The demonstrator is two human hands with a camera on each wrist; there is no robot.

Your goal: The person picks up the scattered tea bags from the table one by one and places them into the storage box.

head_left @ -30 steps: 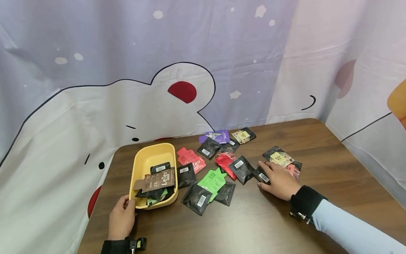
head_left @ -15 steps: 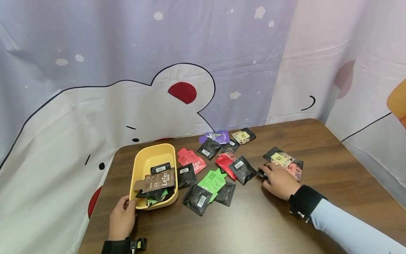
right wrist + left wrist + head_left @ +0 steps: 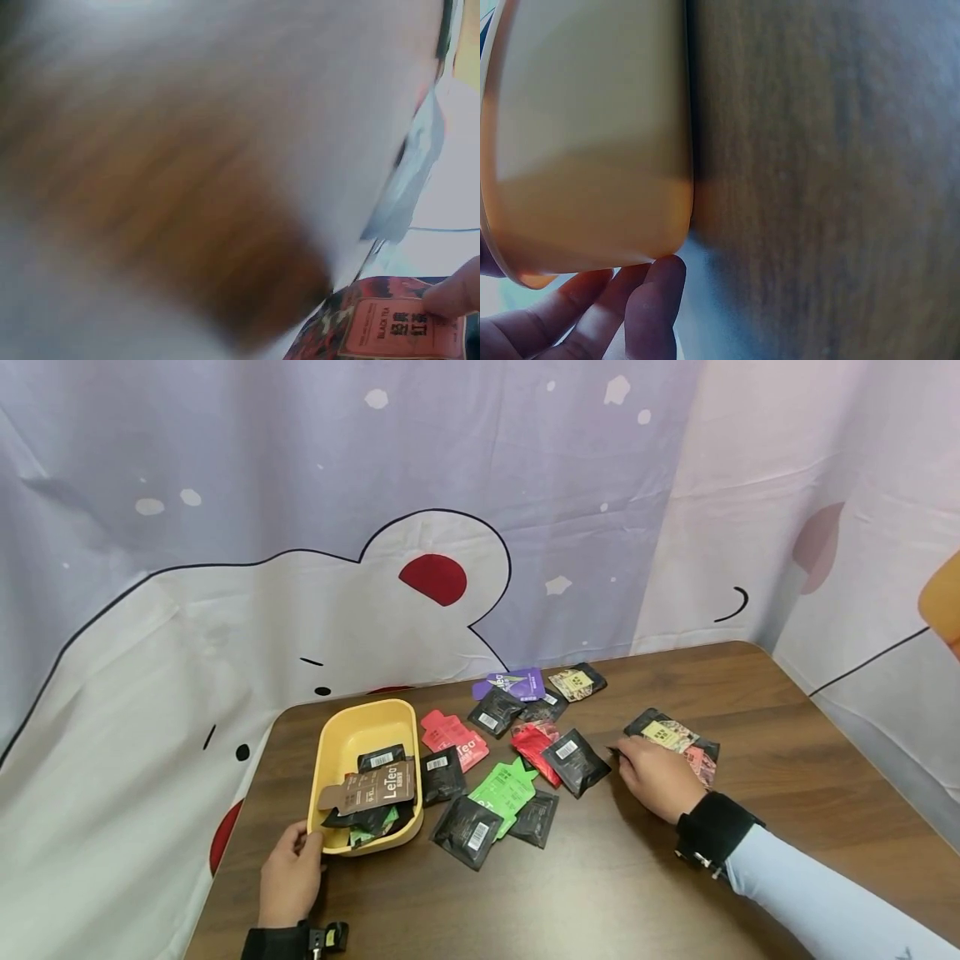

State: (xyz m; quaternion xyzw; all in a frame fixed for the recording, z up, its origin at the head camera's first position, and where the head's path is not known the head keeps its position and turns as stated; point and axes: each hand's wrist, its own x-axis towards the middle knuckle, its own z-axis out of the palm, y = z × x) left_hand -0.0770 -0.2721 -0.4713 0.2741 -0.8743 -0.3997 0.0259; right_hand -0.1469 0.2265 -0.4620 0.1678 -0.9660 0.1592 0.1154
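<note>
My left hand (image 3: 290, 877) holds the near left corner of a yellow plastic bin (image 3: 352, 731), thumb at the rim and fingers against the outer wall (image 3: 592, 165). Inside the bin lie black sachets and a brown LeTea card (image 3: 378, 785). On the right, my right hand (image 3: 663, 781) pinches a tea sachet; in the right wrist view this tea sachet (image 3: 397, 330) shows a red "BLACK TEA" label with a fingertip on it. From the head only a dark corner of it shows past the fingers. Just behind that hand lies a patterned sachet pair (image 3: 675, 739).
Mid-table is a loose spread: black sachets (image 3: 576, 764), a green card (image 3: 504, 793), a pink card (image 3: 453, 739), a red sachet (image 3: 536, 747) and a purple card (image 3: 517, 683). A patterned curtain (image 3: 570, 510) hangs behind the wooden table (image 3: 570, 893).
My right hand has picked at the black sachet beside it, drawn it under the fingers and tilted it up off its spot. The left hand and bin stay put.
</note>
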